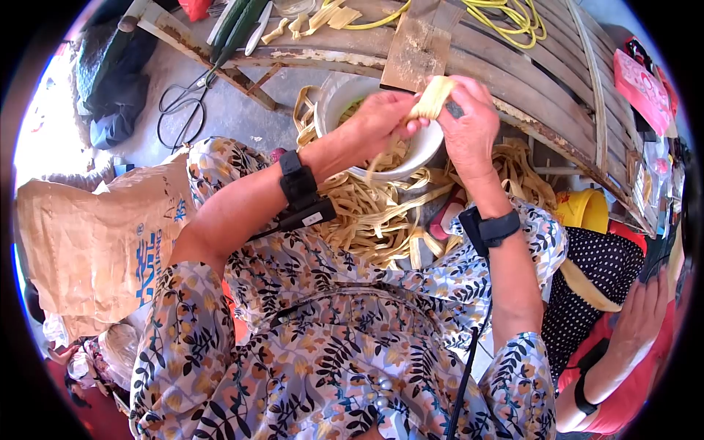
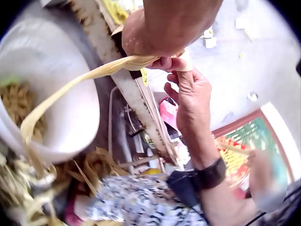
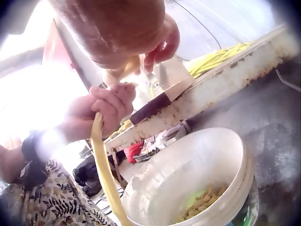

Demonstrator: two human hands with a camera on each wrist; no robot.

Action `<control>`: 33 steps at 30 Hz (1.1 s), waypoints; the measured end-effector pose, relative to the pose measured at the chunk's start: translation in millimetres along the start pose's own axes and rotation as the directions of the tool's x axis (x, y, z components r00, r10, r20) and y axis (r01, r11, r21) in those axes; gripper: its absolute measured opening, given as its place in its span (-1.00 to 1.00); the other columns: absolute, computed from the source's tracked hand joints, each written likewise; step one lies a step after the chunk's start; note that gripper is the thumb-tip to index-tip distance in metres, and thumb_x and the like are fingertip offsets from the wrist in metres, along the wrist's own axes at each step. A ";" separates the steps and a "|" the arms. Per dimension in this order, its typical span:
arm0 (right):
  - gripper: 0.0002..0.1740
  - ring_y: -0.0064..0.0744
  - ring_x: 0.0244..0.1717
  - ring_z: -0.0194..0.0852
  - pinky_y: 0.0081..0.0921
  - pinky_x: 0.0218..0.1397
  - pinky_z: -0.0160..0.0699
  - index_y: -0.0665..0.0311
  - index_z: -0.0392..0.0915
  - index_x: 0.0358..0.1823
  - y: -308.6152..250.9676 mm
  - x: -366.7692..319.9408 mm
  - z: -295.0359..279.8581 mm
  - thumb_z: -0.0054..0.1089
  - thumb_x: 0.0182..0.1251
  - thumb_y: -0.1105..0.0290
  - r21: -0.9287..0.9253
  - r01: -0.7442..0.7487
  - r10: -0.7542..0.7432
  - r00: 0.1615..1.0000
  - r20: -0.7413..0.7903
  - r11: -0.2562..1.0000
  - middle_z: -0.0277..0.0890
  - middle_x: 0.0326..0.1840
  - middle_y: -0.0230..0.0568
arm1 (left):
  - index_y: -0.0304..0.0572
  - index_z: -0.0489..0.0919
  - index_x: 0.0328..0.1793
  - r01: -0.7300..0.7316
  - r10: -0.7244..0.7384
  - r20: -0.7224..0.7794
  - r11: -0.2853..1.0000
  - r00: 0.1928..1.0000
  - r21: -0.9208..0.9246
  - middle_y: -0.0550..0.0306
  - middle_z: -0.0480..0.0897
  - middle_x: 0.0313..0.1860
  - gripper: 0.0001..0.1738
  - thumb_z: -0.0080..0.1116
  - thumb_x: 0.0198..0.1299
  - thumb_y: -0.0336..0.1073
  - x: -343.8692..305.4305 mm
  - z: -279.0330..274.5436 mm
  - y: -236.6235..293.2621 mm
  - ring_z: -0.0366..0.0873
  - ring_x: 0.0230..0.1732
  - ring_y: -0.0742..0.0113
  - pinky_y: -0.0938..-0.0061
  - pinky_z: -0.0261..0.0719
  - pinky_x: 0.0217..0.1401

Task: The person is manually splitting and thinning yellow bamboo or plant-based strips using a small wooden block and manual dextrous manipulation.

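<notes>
Over a white bucket (image 1: 323,117), my left hand (image 1: 378,121) and right hand (image 1: 473,121) meet on a flat, pale yellow strip (image 1: 434,97). The left fingers pinch it where it is gathered. My right hand grips the wider, folded part between thumb and fingers. From the left hand a long tail of the strip (image 2: 77,81) trails down past the bucket rim in the left wrist view. In the right wrist view, the left fist (image 3: 113,103) is curled round this tail. Short yellowish pieces (image 3: 204,202) lie inside the bucket.
Many loose strips (image 1: 374,220) are heaped below the bucket. A slatted bench (image 1: 513,88) with a rusty edge holds a board (image 1: 418,55), yellow cord (image 1: 513,29) and several knotted pieces (image 1: 275,31). A paper sack (image 1: 103,242) stands left; another person's hand (image 1: 642,315) is at right.
</notes>
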State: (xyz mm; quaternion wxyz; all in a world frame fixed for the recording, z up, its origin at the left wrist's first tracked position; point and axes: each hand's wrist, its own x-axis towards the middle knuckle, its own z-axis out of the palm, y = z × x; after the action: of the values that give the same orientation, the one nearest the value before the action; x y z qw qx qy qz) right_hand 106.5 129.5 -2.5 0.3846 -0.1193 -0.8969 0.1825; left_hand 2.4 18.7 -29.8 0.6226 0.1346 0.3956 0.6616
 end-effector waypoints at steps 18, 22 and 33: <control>-0.85 -0.24 -0.36 0.46 -0.49 -0.26 0.43 0.30 0.59 -0.41 -1.3 -17.3 15.3 0.18 -0.10 0.50 0.201 -0.228 0.191 0.964 0.187 0.953 0.53 -0.25 -0.24 | -0.24 0.33 -0.08 -0.238 0.404 0.006 0.528 0.915 0.815 0.17 0.51 -0.55 -0.78 -0.05 0.20 -0.32 -7.9 1.7 5.7 0.42 -0.68 0.53 0.60 0.34 -0.65; -0.86 -0.52 -0.18 0.43 -0.62 -0.11 0.40 0.38 0.60 -0.35 -0.5 -4.1 -3.9 0.15 0.02 0.55 0.676 -0.426 0.394 0.894 0.213 0.601 0.53 -0.18 -0.23 | -0.21 0.36 -0.08 -0.137 0.185 -0.096 0.916 0.978 0.376 0.34 0.35 -0.63 -0.74 -0.06 0.24 -0.19 -18.2 8.9 16.9 0.15 -0.71 0.66 0.74 0.09 -0.69; -0.76 -0.67 -0.32 0.45 -0.71 -0.25 0.51 0.36 0.54 -0.16 14.8 0.8 -16.3 0.17 0.15 0.43 0.722 -0.680 0.650 0.609 0.455 0.131 0.53 -0.23 -0.31 | -0.25 0.53 -0.24 -0.032 -0.002 0.088 0.920 0.996 0.391 0.45 0.32 -0.61 -0.73 -0.08 0.28 -0.20 -19.8 -9.3 22.2 0.12 -0.64 0.74 0.83 0.04 -0.63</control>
State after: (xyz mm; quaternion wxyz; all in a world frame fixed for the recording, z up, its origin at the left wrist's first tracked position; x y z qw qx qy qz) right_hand 118.9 147.1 2.3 0.2533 -0.2954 -0.5382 0.7476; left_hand -16.1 -1.1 -14.2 0.5947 0.2881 0.4913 0.5675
